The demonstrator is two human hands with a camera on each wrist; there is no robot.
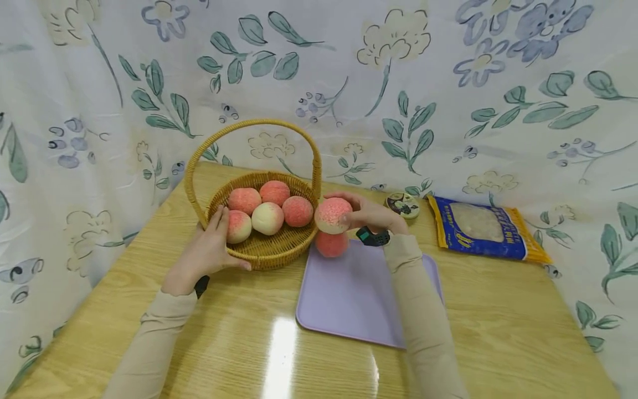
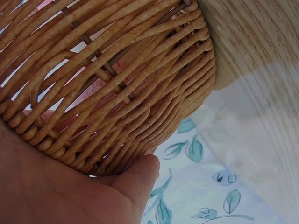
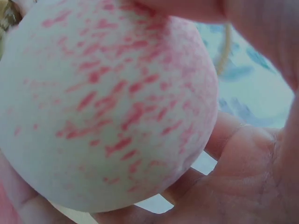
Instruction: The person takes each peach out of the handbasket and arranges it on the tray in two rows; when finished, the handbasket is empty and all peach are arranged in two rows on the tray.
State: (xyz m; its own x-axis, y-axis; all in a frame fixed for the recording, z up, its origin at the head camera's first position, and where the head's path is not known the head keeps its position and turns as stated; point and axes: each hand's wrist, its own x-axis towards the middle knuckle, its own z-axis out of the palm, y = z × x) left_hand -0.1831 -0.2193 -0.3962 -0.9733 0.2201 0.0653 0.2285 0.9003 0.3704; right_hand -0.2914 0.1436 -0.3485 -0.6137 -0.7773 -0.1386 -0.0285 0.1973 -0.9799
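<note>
Beside the right rim of a wicker basket, above the far-left corner of a lilac tray, a pink-and-cream peach sits gripped in the curled fingers of the right hand. Just below it, a second peach rests at that corner. The left hand grips the basket's left side, fingers over the rim and thumb against the outer weave. Five peaches lie inside, under the tall arched handle. Basket and tray stand on a glossy wood-grain desk catching a bright reflection. Beyond the tray are a small round tin and a blue-and-yellow packet; flower-printed cloth hangs behind.
</note>
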